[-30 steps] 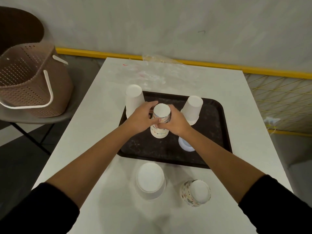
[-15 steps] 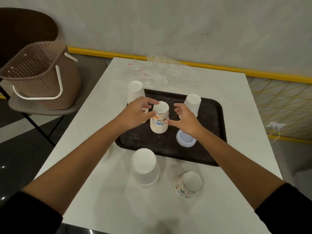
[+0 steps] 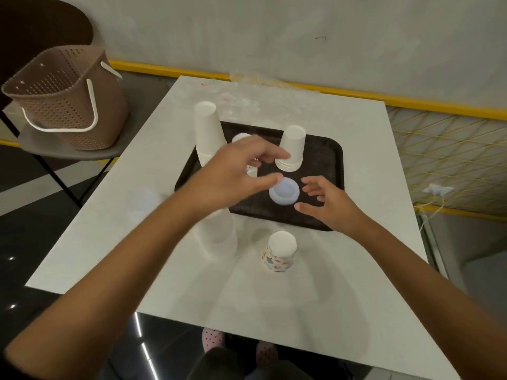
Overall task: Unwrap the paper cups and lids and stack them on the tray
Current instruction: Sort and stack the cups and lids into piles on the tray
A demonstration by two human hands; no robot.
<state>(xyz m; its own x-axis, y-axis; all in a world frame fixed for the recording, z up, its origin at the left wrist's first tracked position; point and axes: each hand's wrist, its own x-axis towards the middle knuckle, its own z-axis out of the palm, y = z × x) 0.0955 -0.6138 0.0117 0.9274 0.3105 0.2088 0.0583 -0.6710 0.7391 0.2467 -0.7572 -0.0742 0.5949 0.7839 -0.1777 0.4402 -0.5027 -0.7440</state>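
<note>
A dark tray [image 3: 323, 187] lies on the white table [image 3: 356, 283]. On it stand a tall stack of white cups [image 3: 207, 130] at the left, a shorter white stack [image 3: 292, 149] at the right, a patterned cup stack [image 3: 245, 157] mostly hidden behind my left hand, and a pile of white lids [image 3: 284, 191]. My left hand [image 3: 233, 171] hovers over the tray with loosely spread fingers, holding nothing. Just right of the lids, my right hand [image 3: 326, 202] is open and apart from them. One patterned cup [image 3: 279, 250] stands upside down on the table in front of the tray.
A blurred white cup stack [image 3: 216, 234] stands on the table under my left forearm. Clear plastic wrap [image 3: 247, 86] lies at the table's far edge. A brown perforated basket [image 3: 65, 97] sits on a chair at the left. A yellow mesh fence [image 3: 450, 160] runs along the right.
Both hands have let go of the patterned cup stack on the tray and drawn back towards me. The view has tilted, so the table looks farther away.
</note>
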